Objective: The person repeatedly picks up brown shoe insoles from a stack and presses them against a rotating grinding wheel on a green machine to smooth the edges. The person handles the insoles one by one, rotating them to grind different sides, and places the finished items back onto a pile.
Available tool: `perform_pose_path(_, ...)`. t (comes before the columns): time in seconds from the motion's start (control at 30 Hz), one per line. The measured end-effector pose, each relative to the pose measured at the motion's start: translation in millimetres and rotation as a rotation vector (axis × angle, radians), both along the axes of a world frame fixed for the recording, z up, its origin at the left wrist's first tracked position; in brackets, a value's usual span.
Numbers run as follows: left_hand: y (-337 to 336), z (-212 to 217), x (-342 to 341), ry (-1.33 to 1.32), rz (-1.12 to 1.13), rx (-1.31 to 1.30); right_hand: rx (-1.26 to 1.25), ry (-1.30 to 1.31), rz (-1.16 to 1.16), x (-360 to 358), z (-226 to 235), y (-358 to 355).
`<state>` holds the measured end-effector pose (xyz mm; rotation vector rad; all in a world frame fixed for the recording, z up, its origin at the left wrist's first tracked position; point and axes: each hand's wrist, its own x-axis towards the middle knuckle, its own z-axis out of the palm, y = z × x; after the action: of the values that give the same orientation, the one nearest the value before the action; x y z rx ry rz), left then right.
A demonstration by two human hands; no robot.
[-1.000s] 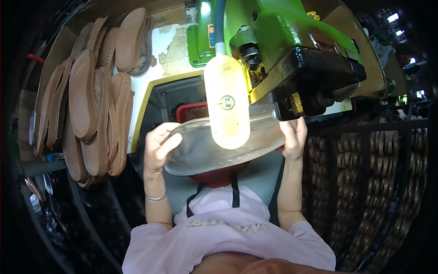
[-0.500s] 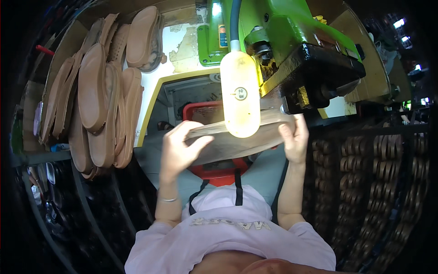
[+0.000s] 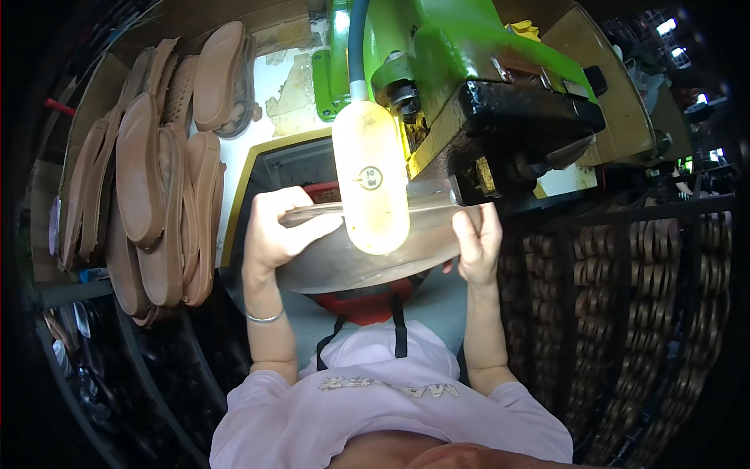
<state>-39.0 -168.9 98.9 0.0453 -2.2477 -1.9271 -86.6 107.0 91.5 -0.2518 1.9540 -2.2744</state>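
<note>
My left hand (image 3: 269, 234) pinches one end of a long, smooth, greyish-brown shoe sole (image 3: 344, 270), thumb on the near face and fingers behind. At its other end, my right hand (image 3: 478, 246) grips the sole with the thumb in front. The sole's far edge lies close to the black head (image 3: 531, 121) of a green machine (image 3: 461, 47); whether they touch I cannot tell. A glowing yellow oval lamp (image 3: 371, 172) on a dark flexible stem hides the sole's middle.
Several tan shoe soles (image 3: 141, 168) are heaped at the left beside a cardboard box wall. A yellow-edged table opening (image 3: 242, 184) lies ahead, with a red basket (image 3: 359, 301) below the sole. Racks of brown soles (image 3: 594, 281) stand at the right.
The whole view has shifted slightly. My left hand has closed more firmly on its end of the sole, and the sole has tilted so more of its smooth face shows.
</note>
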Motion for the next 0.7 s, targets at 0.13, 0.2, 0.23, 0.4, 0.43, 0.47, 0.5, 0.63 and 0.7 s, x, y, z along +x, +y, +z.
perform_pose_path(0.13, -33.4, -11.0, 26.4, -0.119, 0.015, 0.032, 0.054, -0.007, 0.091, 13.5, 3.5, -23.2)
perform_pose_path(0.2, -35.0, -17.3, 36.7, -0.109, 0.044, -0.103, 0.163, 0.027, 0.109, 13.7, -2.6, -19.2)
perform_pose_path(0.23, -27.9, -9.6, 38.9, -0.077, 0.064, -0.239, 0.183, 0.112, 0.093, 11.2, -5.7, -18.9)
perform_pose_path(0.4, 39.9, -0.3, 14.7, 0.216, 0.109, -0.503, 0.206, 0.276, -0.025, -15.2, -3.6, 20.2)
perform_pose_path(0.43, 51.6, -3.0, 5.7, 0.259, 0.133, -0.484, 0.166, 0.223, -0.058, -22.6, 2.7, 28.8)
perform_pose_path(0.47, 59.8, -0.8, -2.0, 0.320, 0.150, -0.480, 0.147, 0.184, -0.069, -34.0, 4.4, 38.3)
perform_pose_path(0.5, 66.3, 2.3, -9.1, 0.380, 0.168, -0.476, 0.128, 0.144, -0.079, -41.7, 5.3, 44.7)
perform_pose_path(0.63, 64.3, 5.6, -19.9, 0.416, 0.125, -0.442, 0.047, 0.044, -0.064, -44.4, 13.8, 44.3)
perform_pose_path(0.7, 50.6, 4.3, -21.8, 0.313, 0.023, -0.333, 0.076, 0.049, -0.032, -34.5, 11.5, 39.1)
